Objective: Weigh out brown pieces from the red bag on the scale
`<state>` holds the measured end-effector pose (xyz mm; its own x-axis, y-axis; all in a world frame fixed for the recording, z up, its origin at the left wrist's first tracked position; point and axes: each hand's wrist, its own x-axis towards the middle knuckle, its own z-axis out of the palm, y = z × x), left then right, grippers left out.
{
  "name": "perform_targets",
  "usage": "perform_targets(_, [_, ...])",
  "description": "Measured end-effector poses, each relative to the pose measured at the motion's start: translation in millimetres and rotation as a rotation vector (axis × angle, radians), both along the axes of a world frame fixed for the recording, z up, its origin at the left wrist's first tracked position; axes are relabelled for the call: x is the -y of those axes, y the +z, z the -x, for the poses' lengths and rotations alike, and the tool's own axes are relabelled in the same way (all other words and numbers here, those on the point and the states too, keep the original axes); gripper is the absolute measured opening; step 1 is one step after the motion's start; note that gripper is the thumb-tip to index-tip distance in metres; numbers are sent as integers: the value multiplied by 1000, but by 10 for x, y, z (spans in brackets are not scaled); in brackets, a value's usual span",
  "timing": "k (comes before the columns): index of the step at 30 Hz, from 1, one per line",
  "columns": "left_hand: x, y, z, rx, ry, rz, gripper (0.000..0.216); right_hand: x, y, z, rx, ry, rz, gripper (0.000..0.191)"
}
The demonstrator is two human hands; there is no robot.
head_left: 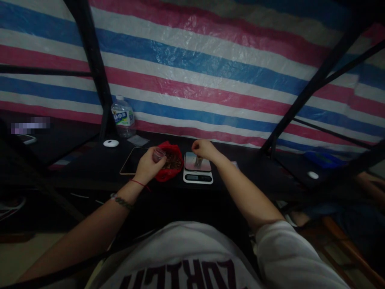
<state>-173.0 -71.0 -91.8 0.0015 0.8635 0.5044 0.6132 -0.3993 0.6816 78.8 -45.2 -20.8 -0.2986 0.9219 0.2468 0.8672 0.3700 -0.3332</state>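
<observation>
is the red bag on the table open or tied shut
Open. The red bag is spread wide on the dark table, its brownish contents showing, with the left hand at its mouth holding a small container.

Dim, grainy, wide-angle edge warp

Single head view, facing forward-down over dark table.

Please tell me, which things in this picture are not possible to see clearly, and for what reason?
- Head view: the display of the scale is too small and dark to read.
- The small thing on the scale under the right hand is too small to identify.
- The left hand wraps a small jar, hiding most of it.
- The contents of the red bag are too small to name.
- A patch at the left edge is blurred.
</observation>
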Motion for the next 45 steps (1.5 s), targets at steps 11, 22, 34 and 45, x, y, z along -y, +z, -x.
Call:
perform_targets(11, [20,7,-1,3,-44,11,39,-136,96,-362,111,69,421,18])
perform_targets(22, [-18,-28,18,14,-63,4,37,-197,157,-327,19,9,468,27])
perform_targets(34, [-12,-19,19,9,-40,31,38,-265,-7,-356,126,87,385,18])
perform_targets(45, [-14,-24,26,30,-52,10,36,-224,10,-409,123,89,330,17])
